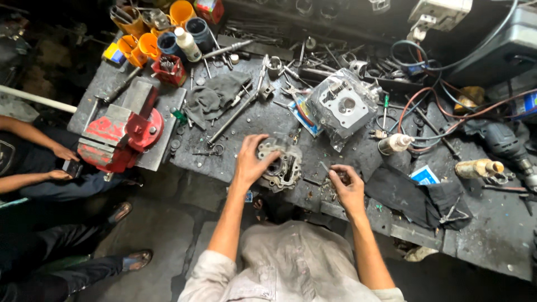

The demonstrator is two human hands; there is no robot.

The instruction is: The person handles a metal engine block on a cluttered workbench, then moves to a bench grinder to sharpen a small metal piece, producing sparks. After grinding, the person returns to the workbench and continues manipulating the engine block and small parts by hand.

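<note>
From the head camera, the person is leaning over a dark, cluttered bench. The left hand is lying spread over a grey engine head, fingers curled onto its top and left side, gripping it. The head is sitting near the front edge of the bench, just in front of the person's chest.

The right hand is resting on the bench just right of the head, apart from it. Its fingertips are pressed together, pinching some small dark part; what the part is cannot be told.

Behind the head and to its right, a second head in a clear bag is lying well apart. Far left of the head, a red vise is standing at the bench's left end. Behind the head and to the left, a grey rag is lying with a long rod slanting beside it. Further back on the left, orange cups are clustering with dark ones. Right of the head, a black cloth is draping the bench, with a white-capped bottle behind it and tangled cables beyond that.

Left of the vise, another person's hands are holding a small dark object.
</note>
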